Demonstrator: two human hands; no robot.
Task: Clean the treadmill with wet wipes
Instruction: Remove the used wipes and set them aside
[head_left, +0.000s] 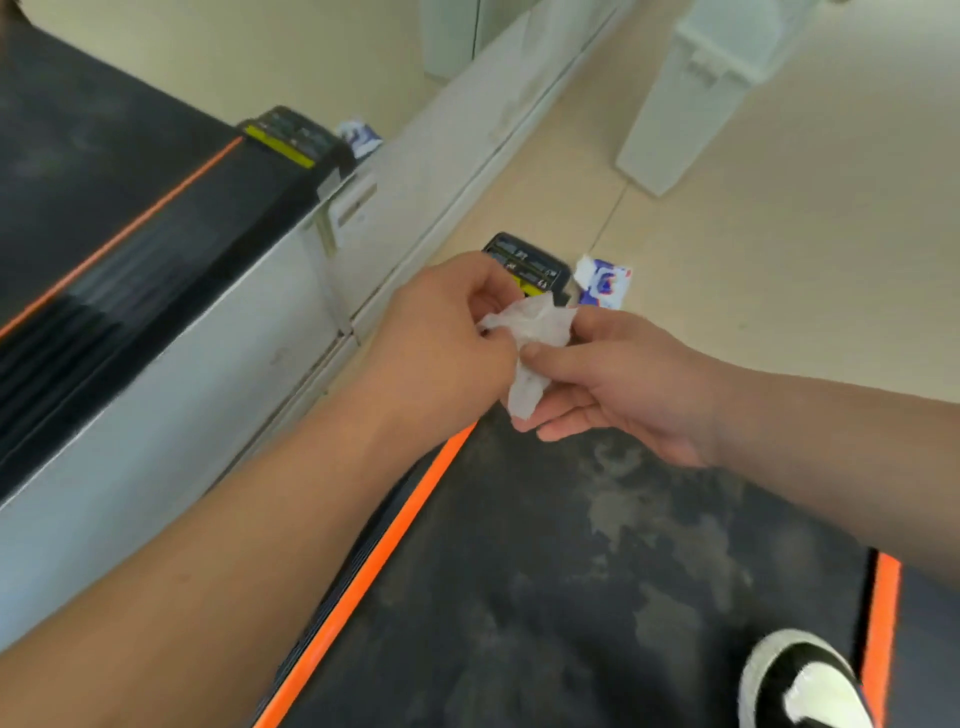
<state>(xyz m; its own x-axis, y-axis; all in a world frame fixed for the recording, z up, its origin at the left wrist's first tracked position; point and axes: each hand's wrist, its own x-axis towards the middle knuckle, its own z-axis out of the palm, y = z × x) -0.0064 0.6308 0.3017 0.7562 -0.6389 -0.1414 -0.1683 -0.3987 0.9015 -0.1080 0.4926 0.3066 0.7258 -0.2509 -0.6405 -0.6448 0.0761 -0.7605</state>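
Note:
A crumpled white wet wipe (535, 338) is held between both hands above the treadmill's front end. My left hand (441, 343) pinches its upper left part, and my right hand (613, 379) grips its lower right part with the thumb on top. Below them lies the treadmill's dark belt (571, 571), with pale dusty patches and orange stripes along both sides. The treadmill's black front panel (535, 265), with a yellow label, shows just beyond my left hand. A blue and white wipes packet (602, 283) lies on the floor next to that panel.
A mirrored wall or cabinet front (156, 234) on the left reflects the treadmill and the packet. A white plastic bin (691, 98) stands on the beige floor at the back right. A black and white shoe (800, 680) rests on the belt at the bottom right.

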